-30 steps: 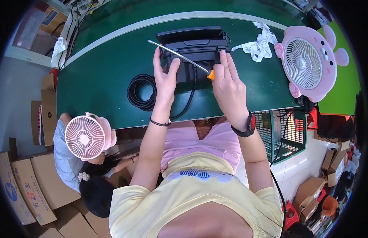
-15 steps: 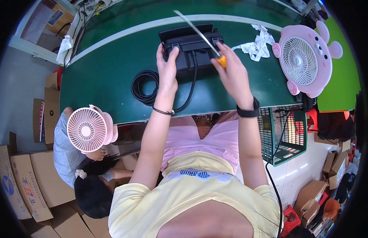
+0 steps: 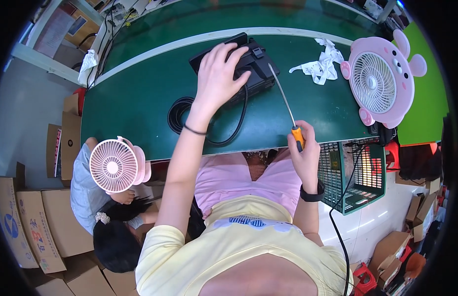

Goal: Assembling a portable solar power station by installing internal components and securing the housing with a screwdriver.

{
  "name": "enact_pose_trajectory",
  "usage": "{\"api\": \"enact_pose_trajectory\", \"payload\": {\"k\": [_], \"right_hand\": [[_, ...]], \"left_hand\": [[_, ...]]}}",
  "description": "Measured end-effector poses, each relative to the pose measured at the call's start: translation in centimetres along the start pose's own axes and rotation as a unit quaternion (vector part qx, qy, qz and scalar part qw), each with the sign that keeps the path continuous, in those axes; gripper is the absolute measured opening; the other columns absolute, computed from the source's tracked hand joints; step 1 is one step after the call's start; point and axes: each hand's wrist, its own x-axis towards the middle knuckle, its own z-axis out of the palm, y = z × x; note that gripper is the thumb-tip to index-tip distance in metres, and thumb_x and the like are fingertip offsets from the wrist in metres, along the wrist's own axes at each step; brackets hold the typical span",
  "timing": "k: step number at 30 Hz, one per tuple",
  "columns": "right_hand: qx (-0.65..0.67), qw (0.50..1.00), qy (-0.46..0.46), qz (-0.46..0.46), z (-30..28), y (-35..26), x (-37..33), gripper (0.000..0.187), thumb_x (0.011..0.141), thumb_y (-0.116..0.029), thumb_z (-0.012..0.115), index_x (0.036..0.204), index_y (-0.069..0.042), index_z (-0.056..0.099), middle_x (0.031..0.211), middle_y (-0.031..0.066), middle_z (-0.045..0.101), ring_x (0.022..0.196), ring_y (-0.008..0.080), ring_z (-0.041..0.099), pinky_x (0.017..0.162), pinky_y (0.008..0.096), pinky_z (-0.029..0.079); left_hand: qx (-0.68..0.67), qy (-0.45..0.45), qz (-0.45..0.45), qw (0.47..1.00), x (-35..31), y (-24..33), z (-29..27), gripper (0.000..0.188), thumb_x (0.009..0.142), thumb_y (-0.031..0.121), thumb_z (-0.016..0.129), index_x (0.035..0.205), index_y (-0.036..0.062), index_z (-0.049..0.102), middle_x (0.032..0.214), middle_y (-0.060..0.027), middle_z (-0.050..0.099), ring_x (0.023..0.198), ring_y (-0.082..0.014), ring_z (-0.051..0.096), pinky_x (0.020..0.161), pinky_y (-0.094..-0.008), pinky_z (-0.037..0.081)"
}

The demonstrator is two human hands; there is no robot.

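A black plastic case [image 3: 261, 64] with latches on its edge rests at an angle on the green table. My left hand [image 3: 218, 79] lies over its left part, fingers spread and thumb apart, hiding much of that side. A black cable leaves the case and runs into a coil [image 3: 175, 114] beside my left wrist. Near the table's front edge, my right hand [image 3: 305, 154] is closed round the orange and black handle of a screwdriver [image 3: 284, 98]. Its long metal shaft points up and away, the tip close to the case's right side.
Crumpled white paper [image 3: 324, 64] lies right of the case. A pink animal-shaped fan [image 3: 372, 81] stands at the right, a small pink fan [image 3: 113, 166] at the left edge. Below right is a green crate [image 3: 360, 192]. Another person [image 3: 115, 237] is low at the left, among cardboard boxes [image 3: 66, 222].
The case has turned on the table. My left hand has shifted from its near side to over its top. My right hand has drawn back toward me with the screwdriver.
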Motion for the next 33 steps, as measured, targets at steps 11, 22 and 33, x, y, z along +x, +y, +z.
{"api": "enact_pose_trajectory", "payload": {"k": [11, 22, 33], "right_hand": [[-0.025, 0.995, 0.034, -0.085, 0.6, -1.5, -0.2, 0.037, 0.085, -0.003, 0.066, 0.121, -0.009, 0.062, 0.104, 0.0149, 0.070, 0.088, 0.0327, 0.066, 0.079, 0.0376, 0.052], [-0.114, 0.972, 0.083, -0.187, 2.3, -2.0, 0.8, 0.039, 0.083, -0.001, 0.068, 0.120, -0.012, 0.066, 0.108, 0.0060, 0.071, 0.084, 0.0237, 0.063, 0.074, 0.0323, 0.052], [0.037, 0.994, -0.010, -0.103, 1.4, -3.0, 0.6, 0.037, 0.091, -0.002, 0.063, 0.128, -0.006, 0.062, 0.109, 0.0200, 0.069, 0.095, 0.0320, 0.070, 0.081, 0.0352, 0.055]], "left_hand": [[0.016, -0.075, -0.054, 0.996, 1.3, -1.6, 2.4, 0.042, 0.084, 0.041, 0.068, 0.115, 0.0128, 0.072, 0.117, -0.0072, 0.069, 0.116, -0.0254, 0.060, 0.090, -0.0392, 0.054], [-0.024, 0.007, -0.192, 0.981, 0.6, -2.1, 2.6, 0.039, 0.101, 0.026, 0.043, 0.095, 0.0078, 0.076, 0.091, -0.0145, 0.073, 0.083, -0.0313, 0.070, 0.077, -0.0412, 0.055], [-0.017, 0.015, -0.209, 0.978, 0.3, -2.1, 2.7, 0.037, 0.100, 0.025, 0.044, 0.092, 0.0103, 0.077, 0.089, -0.0115, 0.074, 0.083, -0.0284, 0.071, 0.078, -0.0410, 0.054]]}}
